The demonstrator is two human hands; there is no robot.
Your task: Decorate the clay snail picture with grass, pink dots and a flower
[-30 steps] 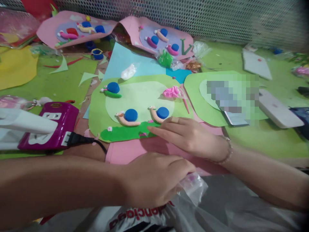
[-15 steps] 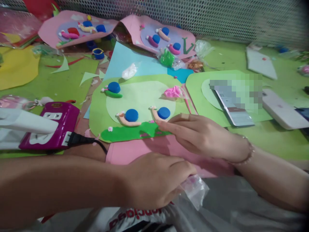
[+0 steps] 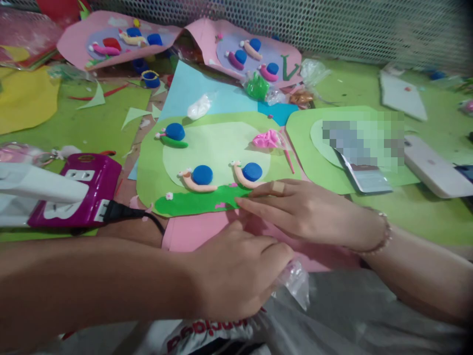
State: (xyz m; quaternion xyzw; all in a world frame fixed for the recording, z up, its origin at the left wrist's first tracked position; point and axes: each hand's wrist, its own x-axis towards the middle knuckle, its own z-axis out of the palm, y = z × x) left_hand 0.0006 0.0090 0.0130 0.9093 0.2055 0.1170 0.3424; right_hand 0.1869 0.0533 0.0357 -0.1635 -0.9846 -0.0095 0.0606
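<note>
A green paper cutout (image 3: 148, 167) with a paler oval lies in front of me. On it are a blue-shelled snail with a green body (image 3: 175, 133) and two with peach bodies, one at the middle (image 3: 202, 175) and one further right (image 3: 253, 172). My right hand (image 3: 299, 209) rests over the lower right edge, its index fingertip on the dark green strip (image 3: 192, 201); the thumb side is partly hidden. My left hand (image 3: 240, 271) is closed round a clear plastic bag (image 3: 296, 281) just below the cutout. Pink clay in plastic (image 3: 266, 139) sits on the cutout's right side.
Purple power strip (image 3: 92, 177) with a black plug stands at left. Two phones, one partly blurred (image 3: 369, 180) and one white (image 3: 436, 167), lie at right. Behind are pink snail cutouts (image 3: 203, 37), wrapped green clay (image 3: 256, 88) and a metal mesh (image 3: 332, 29).
My right fingertip has moved down and slightly left, from the right peach snail onto the dark green strip. My left hand's thumb side is raised nearer the cutout, and the bag has shifted slightly left.
</note>
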